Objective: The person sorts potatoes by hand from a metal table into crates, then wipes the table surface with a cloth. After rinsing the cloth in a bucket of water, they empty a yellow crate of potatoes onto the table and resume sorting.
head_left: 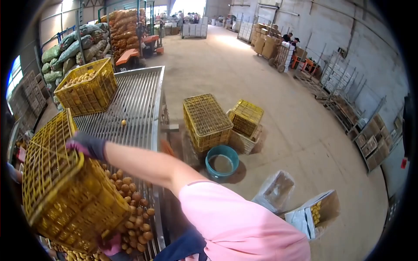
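Note:
A yellow plastic crate (74,195) is tipped on its side above the slatted metal table. My right hand (87,145), in a dark and purple glove, grips the crate's upper edge with its fingers closed. My left hand (111,244), in a pinkish glove, is at the crate's lower edge; its fingers are partly hidden and appear wrapped round the rim. Round brown potatoes (130,195) lie in a heap beside the crate's mouth. One small potato (123,122) lies apart on the slats.
Another yellow crate (89,89) filled with potatoes stands on the metal table (139,87). On the floor are stacked crates (207,122), a teal bucket (222,161) and a lined box (311,215). Full sacks (74,48) and an orange pallet jack (130,56) stand behind. Another person is partly visible at left.

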`<move>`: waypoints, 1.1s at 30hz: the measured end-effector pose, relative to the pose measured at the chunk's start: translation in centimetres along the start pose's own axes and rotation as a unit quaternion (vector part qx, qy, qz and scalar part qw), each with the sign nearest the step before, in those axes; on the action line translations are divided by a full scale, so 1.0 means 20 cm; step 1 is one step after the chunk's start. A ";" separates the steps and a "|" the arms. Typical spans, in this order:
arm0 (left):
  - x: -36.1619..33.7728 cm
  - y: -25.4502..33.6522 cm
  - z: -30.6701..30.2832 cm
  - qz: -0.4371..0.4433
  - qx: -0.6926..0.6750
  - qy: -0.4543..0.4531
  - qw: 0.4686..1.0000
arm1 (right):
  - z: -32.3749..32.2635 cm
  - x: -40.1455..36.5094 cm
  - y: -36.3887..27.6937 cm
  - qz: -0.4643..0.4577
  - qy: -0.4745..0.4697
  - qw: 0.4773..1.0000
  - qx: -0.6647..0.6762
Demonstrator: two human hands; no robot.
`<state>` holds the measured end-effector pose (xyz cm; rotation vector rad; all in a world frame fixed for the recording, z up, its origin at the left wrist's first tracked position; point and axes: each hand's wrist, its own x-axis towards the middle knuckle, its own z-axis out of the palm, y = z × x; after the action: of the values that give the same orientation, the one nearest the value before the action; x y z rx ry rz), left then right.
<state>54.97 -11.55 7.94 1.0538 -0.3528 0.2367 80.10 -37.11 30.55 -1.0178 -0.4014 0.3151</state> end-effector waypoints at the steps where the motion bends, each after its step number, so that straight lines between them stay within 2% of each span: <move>1: -0.05 0.01 0.05 0.009 0.043 0.058 0.997 | 0.12 -0.08 -0.01 -0.008 0.073 0.996 0.054; 3: -0.15 0.02 0.17 0.007 0.138 0.154 0.978 | 0.33 -0.47 -0.10 -0.025 0.087 0.995 0.039; 5: -0.21 0.03 0.27 0.000 0.175 0.191 0.966 | 0.36 -0.57 -0.01 -0.075 0.080 0.993 0.046; 6: -0.21 0.03 0.32 -0.004 0.183 0.196 0.963 | 0.37 -0.63 -0.01 -0.050 0.082 0.995 -0.009; 10: -0.18 0.05 0.45 -0.002 0.204 0.194 0.959 | 0.34 -0.75 -0.12 -0.088 0.016 0.995 -0.040; 11: -0.15 0.06 0.49 0.002 0.208 0.191 0.959 | 0.31 -0.79 -0.19 -0.130 -0.003 0.985 -0.114; 14: -0.01 0.14 0.62 0.020 0.208 0.168 0.963 | 0.28 -1.09 -0.50 -0.141 -0.062 0.988 0.027; 16: 0.08 0.19 0.74 0.028 0.197 0.157 0.967 | 0.21 -1.28 -0.65 -0.136 -0.070 0.987 0.041; 19: 0.14 0.15 1.03 0.022 0.162 0.125 0.979 | 0.00 -1.57 -0.76 -0.205 -0.059 0.971 0.104; 21: 0.15 0.08 1.20 0.010 0.127 0.103 0.987 | -0.13 -1.83 -0.88 -0.224 -0.019 0.966 0.124; 23: 0.12 -0.04 1.42 -0.010 0.088 0.069 0.994 | -0.23 -2.12 -1.05 -0.260 0.062 0.961 0.072; 24: 0.12 -0.10 1.53 -0.026 0.070 0.051 0.996 | -0.29 -2.26 -1.15 -0.286 0.073 0.954 0.063; 27: 0.11 -0.25 1.88 -0.082 0.005 -0.014 0.997 | -0.48 -2.66 -1.36 -0.377 0.155 0.912 0.047; 30: 0.18 -0.36 2.32 -0.152 -0.071 -0.089 0.982 | -0.53 -3.15 -1.57 -0.406 0.293 0.851 -0.157; 32: 0.23 -0.43 2.67 -0.212 -0.119 -0.159 0.957 | -0.55 -3.37 -1.64 -0.417 0.316 0.830 -0.193; 33: 0.24 -0.48 2.84 -0.253 -0.140 -0.192 0.938 | -0.55 -3.47 -1.65 -0.393 0.359 0.820 -0.209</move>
<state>53.09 -66.05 27.42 0.8692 -0.4359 -0.4777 26.13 -91.72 41.80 -1.2176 -0.1647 -0.9321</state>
